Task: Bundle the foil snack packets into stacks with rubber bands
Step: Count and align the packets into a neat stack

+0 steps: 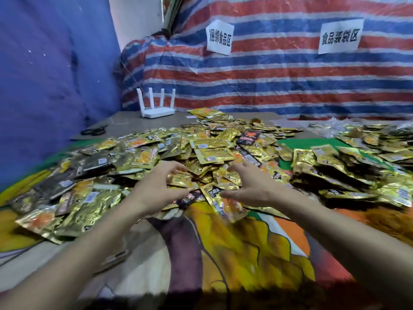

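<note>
Head view, left: loose foil snack packets (89,198) heaped on the patterned cloth (234,253).
Left hand (159,189): pinching one gold packet (180,179) at the heap's near edge.
Right hand (248,186): fingers spread, relaxed, over the heap.
Right: stacked packets (330,168); bands not discernible.
Progress: early, I judge; most packets lie unbundled.

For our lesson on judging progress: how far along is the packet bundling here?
Done: no banded stack is visible. In hand: left hand and right hand reach into the heap at its near edge. Left: nearly all the loose foil packets; no rubber band shows.
</note>
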`<state>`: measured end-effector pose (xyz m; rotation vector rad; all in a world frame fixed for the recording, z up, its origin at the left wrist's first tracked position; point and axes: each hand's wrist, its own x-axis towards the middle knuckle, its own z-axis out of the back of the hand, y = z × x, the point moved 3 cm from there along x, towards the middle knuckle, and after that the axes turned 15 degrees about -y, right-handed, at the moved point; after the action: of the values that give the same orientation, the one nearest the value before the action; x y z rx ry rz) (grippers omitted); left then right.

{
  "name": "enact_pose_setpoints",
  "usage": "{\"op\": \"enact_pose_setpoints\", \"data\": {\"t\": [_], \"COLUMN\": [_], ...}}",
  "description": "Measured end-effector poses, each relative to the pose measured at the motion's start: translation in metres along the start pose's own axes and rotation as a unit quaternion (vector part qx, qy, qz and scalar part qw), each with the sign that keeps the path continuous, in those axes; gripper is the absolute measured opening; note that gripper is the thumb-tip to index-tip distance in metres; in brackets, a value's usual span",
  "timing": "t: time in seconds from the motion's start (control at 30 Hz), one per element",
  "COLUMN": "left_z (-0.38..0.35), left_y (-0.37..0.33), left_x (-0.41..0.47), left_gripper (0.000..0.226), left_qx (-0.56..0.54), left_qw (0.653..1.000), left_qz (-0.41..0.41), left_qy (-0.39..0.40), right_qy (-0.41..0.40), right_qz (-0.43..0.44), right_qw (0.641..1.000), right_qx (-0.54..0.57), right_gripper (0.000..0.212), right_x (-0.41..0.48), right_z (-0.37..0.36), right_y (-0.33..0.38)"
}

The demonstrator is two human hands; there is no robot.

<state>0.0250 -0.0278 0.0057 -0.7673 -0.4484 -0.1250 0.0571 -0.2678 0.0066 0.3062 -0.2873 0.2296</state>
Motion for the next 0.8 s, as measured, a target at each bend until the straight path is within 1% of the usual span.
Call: {"op": "enact_pose_setpoints", "data": {"t": [0.07,0.17,0.23,0.3,0.37,0.47,0.53,0.6,0.67,0.7,0.73,0.8], "left_z": [0.007,0.005,-0.001,-0.007,-0.013,-0.021,-0.022,-0.026,-0.034,-0.037,-0.041,-0.048], "left_y": [0.017,0.036,0.044,0.045,0.042,0.036,0.031,0.025,0.021,0.02,0.02,0.019], "left_x": [-0.003,-0.014,-0.019,-0.019,-0.013,0.002,0.012,0.019,0.021,0.022,0.023,0.025], "left_gripper": [0.059,0.08,0.089,0.092,0.094,0.094,0.089,0.071,0.054,0.05,0.047,0.044], "left_qx": [0.109,0.24,0.298,0.323,0.343,0.378,0.398,0.415,0.442,0.45,0.449,0.451], "left_qw": [0.993,0.964,0.947,0.942,0.937,0.921,0.91,0.894,0.869,0.864,0.868,0.875], "left_qz": [0.007,0.023,0.016,0.007,-0.017,-0.065,-0.099,-0.154,-0.206,-0.209,-0.196,-0.166], "left_qy": [0.046,0.114,0.121,0.091,0.07,0.065,0.062,0.068,0.08,0.081,0.078,0.062], "right_qy": [0.05,0.084,0.093,0.099,0.107,0.115,0.109,0.105,0.101,0.099,0.099,0.105], "right_qz": [-0.044,-0.121,-0.167,-0.191,-0.194,-0.188,-0.181,-0.172,-0.17,-0.173,-0.173,-0.172], "right_qw": [0.997,0.984,0.974,0.968,0.966,0.966,0.968,0.972,0.976,0.977,0.978,0.979], "right_qx": [-0.044,-0.098,-0.123,-0.132,-0.132,-0.136,-0.133,-0.124,-0.093,-0.074,-0.059,-0.033], "right_gripper": [0.103,0.123,0.135,0.144,0.146,0.137,0.135,0.131,0.125,0.125,0.13,0.148], "right_x": [0.0,-0.004,-0.007,-0.011,-0.014,-0.016,-0.014,-0.009,-0.005,-0.003,0.0,0.007], "right_z": [-0.01,-0.016,-0.016,-0.015,-0.014,-0.013,-0.013,-0.013,-0.012,-0.011,-0.011,-0.011], "right_y": [-0.006,-0.024,-0.034,-0.041,-0.046,-0.05,-0.052,-0.052,-0.052,-0.051,-0.049,-0.045]}}
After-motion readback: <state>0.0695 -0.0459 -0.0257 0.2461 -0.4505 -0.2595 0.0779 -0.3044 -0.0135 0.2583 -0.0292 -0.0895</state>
